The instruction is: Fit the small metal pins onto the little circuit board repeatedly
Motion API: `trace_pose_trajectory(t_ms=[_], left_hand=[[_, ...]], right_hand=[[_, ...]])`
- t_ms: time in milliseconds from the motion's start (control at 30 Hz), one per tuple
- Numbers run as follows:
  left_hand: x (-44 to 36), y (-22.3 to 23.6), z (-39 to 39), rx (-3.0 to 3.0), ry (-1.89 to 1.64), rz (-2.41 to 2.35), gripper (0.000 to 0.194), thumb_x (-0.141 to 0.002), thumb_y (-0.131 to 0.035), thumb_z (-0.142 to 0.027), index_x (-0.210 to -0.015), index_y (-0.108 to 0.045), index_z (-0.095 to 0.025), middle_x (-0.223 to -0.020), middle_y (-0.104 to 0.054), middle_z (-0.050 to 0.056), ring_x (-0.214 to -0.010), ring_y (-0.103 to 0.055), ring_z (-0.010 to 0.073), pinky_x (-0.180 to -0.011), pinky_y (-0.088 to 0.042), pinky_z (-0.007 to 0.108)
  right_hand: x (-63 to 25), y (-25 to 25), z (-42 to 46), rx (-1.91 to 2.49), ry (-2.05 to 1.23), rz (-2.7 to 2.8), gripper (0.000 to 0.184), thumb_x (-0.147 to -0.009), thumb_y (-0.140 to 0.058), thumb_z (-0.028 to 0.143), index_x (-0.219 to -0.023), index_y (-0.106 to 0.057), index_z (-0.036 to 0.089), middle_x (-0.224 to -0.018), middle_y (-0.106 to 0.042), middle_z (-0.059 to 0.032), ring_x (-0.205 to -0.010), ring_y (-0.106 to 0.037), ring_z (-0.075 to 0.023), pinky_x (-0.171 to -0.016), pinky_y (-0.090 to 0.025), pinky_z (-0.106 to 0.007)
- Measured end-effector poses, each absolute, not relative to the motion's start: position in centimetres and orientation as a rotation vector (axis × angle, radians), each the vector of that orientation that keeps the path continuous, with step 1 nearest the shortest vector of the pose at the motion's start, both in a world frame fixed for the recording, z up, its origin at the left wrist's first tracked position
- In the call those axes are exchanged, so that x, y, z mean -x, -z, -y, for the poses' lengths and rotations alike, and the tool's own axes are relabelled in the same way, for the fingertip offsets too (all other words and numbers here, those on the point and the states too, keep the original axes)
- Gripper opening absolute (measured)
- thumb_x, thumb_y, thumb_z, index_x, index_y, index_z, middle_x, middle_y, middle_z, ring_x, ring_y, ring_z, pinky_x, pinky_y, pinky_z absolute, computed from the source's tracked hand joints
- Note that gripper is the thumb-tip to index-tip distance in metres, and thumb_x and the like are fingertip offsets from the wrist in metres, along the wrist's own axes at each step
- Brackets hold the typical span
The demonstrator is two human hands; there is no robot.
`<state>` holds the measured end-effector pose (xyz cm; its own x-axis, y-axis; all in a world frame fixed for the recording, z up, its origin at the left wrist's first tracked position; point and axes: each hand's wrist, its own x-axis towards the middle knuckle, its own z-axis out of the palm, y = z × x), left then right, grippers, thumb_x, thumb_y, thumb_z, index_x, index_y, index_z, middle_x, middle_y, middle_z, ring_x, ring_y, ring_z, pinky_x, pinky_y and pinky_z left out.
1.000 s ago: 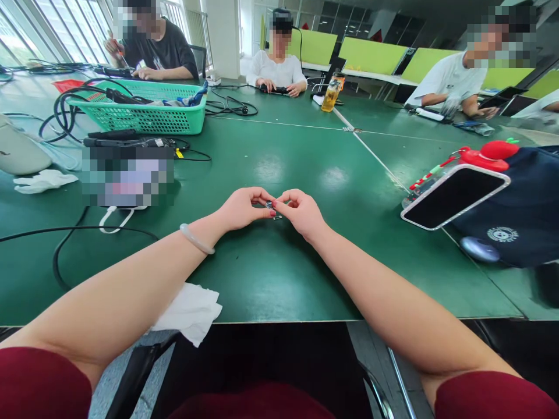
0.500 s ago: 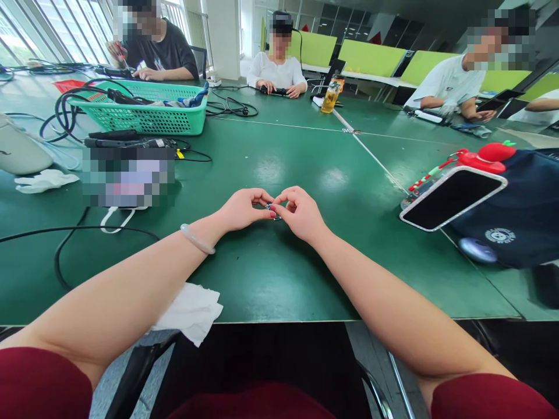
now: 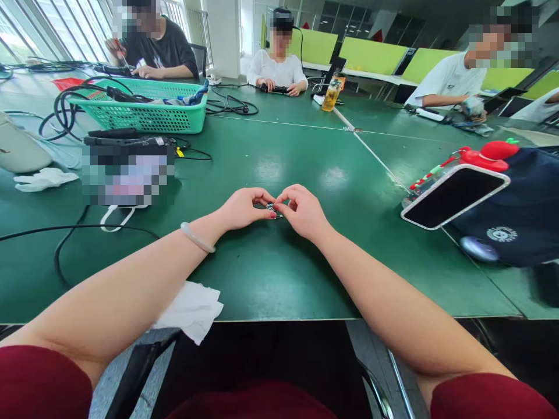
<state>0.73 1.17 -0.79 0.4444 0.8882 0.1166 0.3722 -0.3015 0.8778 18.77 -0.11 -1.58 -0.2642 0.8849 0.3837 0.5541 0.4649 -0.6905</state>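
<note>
A small shiny silver metal piece [image 3: 271,208] sits between my fingertips, just above the green table [image 3: 279,267]; its exact kind is too small to make out. My left hand [image 3: 244,208] pinches it from the left between thumb and fingers. From the right, my right hand [image 3: 303,214] has its thumb and forefinger closed at the piece's right end. Both hands meet near the middle of the table, fingertips nearly touching. My fingers partly cover the piece. Red polish shows on the nails, and a pale bangle [image 3: 198,237] circles my left wrist.
Left stand a green basket [image 3: 152,119] with cables, a phone [image 3: 137,180] and a white glove [image 3: 46,179]. A white tissue [image 3: 192,311] overhangs the near edge. Right, a phone [image 3: 454,196] leans by a dark bag [image 3: 524,203]. A bottle [image 3: 332,93] and several people are beyond.
My right thumb and forefinger have shifted slightly, uncovering more of the silver piece. My left hand stays nearly still. The person at far right has brought their gloved hand over.
</note>
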Motion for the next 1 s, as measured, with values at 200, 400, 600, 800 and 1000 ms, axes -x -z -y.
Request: trace_pose_trajectory(t_ms=[200,400,600,800,1000], left_hand=[[-0.81,0.60,-1.04,-1.879,-0.754,-1.045,0.030,-0.061,-0.075,-0.030,-0.085,-0.066,-0.014,-0.083,-0.070,0.005,-0.078,-0.063,0.0169,-0.079,-0.049,0.034],[-0.91,0.55,-1.02,-1.883,-0.742,-1.033,0.029,-0.062,-0.074,-0.030,-0.085,-0.065,-0.014,-0.082,-0.070,0.005,-0.077,-0.063,0.0165,-0.078,-0.050,0.034],[-0.81,0.41,-1.00,-1.911,-0.741,-1.047,0.030,-0.063,-0.073,-0.031,-0.086,-0.066,-0.014,-0.084,-0.070,0.005,-0.078,-0.062,0.0170,-0.078,-0.049,0.034],[-0.75,0.49,-1.03,-1.980,-0.729,-1.051,0.028,-0.063,-0.073,-0.034,-0.083,-0.065,-0.015,-0.083,-0.070,0.004,-0.078,-0.062,0.0168,-0.078,-0.048,0.033],[-0.57,0.82,-1.19,-2.046,-0.693,-1.061,0.029,-0.064,-0.073,-0.037,-0.084,-0.066,-0.017,-0.085,-0.070,0.003,-0.081,-0.063,0.0173,-0.080,-0.047,0.033]], right_hand=[[-19.08,1.50,0.07,1.130,-0.407,2.085,0.006,-0.080,-0.060,0.021,-0.076,-0.063,0.019,-0.092,-0.056,-0.0023,-0.062,-0.045,-0.0094,-0.062,-0.039,-0.026],[-19.25,1.47,0.14,1.113,-0.352,2.127,0.006,-0.082,-0.058,0.021,-0.079,-0.062,0.019,-0.093,-0.057,-0.0029,-0.066,-0.048,-0.0104,-0.062,-0.039,-0.025],[-19.51,1.34,0.27,1.074,-0.368,2.099,0.007,-0.082,-0.058,0.018,-0.081,-0.064,0.019,-0.091,-0.057,-0.0020,-0.057,-0.042,-0.0076,-0.060,-0.040,-0.025],[-19.46,1.34,0.33,1.027,-0.311,2.174,0.010,-0.083,-0.056,0.017,-0.082,-0.066,0.021,-0.093,-0.057,-0.0022,-0.069,-0.051,-0.0102,-0.065,-0.042,-0.024],[-19.26,1.15,0.47,1.040,-0.223,2.285,0.013,-0.085,-0.052,0.016,-0.081,-0.063,0.019,-0.097,-0.058,-0.0032,-0.078,-0.055,-0.0125,-0.069,-0.042,-0.026]])
